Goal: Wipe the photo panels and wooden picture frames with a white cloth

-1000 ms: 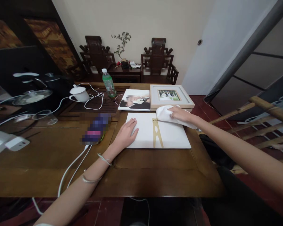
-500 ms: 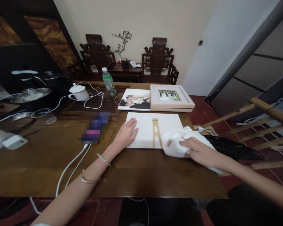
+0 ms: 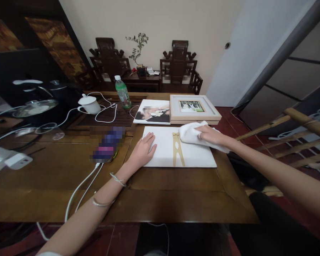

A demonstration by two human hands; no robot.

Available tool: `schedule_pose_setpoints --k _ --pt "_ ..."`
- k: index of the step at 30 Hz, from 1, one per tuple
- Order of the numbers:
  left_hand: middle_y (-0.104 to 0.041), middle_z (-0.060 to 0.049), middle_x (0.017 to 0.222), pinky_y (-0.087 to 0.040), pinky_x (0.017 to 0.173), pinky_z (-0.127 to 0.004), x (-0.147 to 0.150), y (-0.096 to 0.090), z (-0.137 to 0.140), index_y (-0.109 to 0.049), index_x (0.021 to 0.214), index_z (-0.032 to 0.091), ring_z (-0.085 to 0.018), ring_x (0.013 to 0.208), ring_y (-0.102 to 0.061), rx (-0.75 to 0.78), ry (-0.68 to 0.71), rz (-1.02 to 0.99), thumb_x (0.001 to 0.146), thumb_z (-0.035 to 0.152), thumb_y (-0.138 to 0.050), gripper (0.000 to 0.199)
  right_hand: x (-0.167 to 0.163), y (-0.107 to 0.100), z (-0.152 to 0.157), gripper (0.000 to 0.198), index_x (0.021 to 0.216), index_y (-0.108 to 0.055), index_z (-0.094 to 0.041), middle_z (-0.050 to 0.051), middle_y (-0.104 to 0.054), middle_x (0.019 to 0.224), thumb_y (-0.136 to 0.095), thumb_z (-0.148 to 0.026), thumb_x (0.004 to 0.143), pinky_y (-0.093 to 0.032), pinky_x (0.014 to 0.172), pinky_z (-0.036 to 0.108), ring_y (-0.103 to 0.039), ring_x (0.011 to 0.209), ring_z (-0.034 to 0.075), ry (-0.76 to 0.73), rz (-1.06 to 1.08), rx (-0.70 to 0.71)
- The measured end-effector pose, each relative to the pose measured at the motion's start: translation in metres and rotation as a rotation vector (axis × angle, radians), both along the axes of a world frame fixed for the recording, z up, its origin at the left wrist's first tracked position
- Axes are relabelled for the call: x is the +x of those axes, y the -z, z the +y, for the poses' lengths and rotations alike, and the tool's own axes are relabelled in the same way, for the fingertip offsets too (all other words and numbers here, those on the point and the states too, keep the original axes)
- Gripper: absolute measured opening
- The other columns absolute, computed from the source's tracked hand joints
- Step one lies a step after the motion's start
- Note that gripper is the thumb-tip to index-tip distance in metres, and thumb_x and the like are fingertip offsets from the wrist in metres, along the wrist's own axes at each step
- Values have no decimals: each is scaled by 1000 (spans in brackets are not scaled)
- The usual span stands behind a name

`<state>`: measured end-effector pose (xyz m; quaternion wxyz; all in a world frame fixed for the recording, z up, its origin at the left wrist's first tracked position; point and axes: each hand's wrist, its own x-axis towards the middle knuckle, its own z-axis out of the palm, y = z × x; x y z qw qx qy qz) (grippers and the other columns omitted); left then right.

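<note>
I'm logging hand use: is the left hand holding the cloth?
No, the right hand holds the cloth, while the left hand rests on the board.

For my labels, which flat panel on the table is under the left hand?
The white panel in front, bearing the gold A-shaped piece; the photo panel and framed photo lie behind it.

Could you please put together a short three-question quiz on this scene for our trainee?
1. What does the right hand hold?

2. True or false: the left hand is gripping the lidded white cup.

3. Which of these lies along the middle of the white panel?
a) a bottle
b) a tan A-shaped piece
c) a phone

Key:
1. A white cloth.
2. False; the left hand lies flat on the left part of the white panel.
3. b
</note>
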<state>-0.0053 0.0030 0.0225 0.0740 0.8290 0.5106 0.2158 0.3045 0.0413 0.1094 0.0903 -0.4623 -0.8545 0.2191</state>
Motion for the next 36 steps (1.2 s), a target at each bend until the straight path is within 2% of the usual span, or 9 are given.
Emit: schedule_pose_setpoints --k 5,8,11,16,20,24,30,33,36 --pt "-44 -18 143 -32 111 -50 -1 1 0 -47 131 9 -28 137 -34 2 1 -11 93 28 -38 44 -12 11 10 10 69 -47 -21 10 -61 82 -39 -16 65 -37 76 38 -52 80 26 64 -22 108" --pt "-44 -18 143 -32 111 -50 -1 1 0 -47 131 10 -27 137 -34 7 4 -16 93 28 -38 43 -19 20 -14 11 68 -43 -22 7 -55 70 -38 -13 63 -38 77 40 -50 73 26 48 -103 209" --pt "-45 -17 143 -31 111 -49 0 0 -1 -47 131 11 -27 138 -34 4 -1 -12 93 28 -39 43 -21 21 -50 13 67 -40 -24 3 -48 60 -38 -11 63 -38 81 42 -49 69 25 -4 -153 232" --pt "-44 -17 143 -31 111 -49 1 -1 -1 -46 132 11 -27 138 -34 1 -7 -7 93 28 -38 43 -15 4 -114 19 72 -46 -22 4 -51 67 -38 -7 65 -41 80 38 -53 76 25 -9 -196 62" --pt "-44 -17 143 -32 111 -50 1 0 -1 -46 132 11 -27 137 -34 7 -6 -3 92 28 -38 43 -7 -13 -138 24 80 -53 -21 7 -59 83 -41 -7 66 -41 79 35 -55 88 24 -40 -180 -160" --pt "-44 -18 143 -32 111 -51 1 2 -1 -46 131 11 -28 138 -34 16 -2 -3 93 27 -38 43 0 -20 -122 17 71 -51 -21 5 -59 80 -41 -9 64 -40 81 36 -55 88 24 -48 -143 -198" --pt "-44 -18 143 -32 110 -52 1 4 0 -46 131 11 -28 137 -34 27 4 -16 93 28 -38 43 2 -10 -53 8 65 -46 -21 3 -57 73 -40 -16 67 -39 74 35 -52 75 21 -90 -32 -81" --pt "-44 -17 143 -31 111 -50 1 4 0 -46 131 13 -27 137 -34 23 -2 -11 92 28 -38 43 -12 3 -24 8 69 -46 -21 6 -59 80 -39 -18 69 -39 75 36 -52 80 24 24 42 24" --pt "-43 -17 144 -31 111 -50 1 3 0 -46 132 12 -27 137 -34 15 2 -4 92 27 -38 43 -42 18 -13 13 75 -47 -21 9 -61 87 -36 -16 71 -39 78 38 -53 84 26 187 113 120"
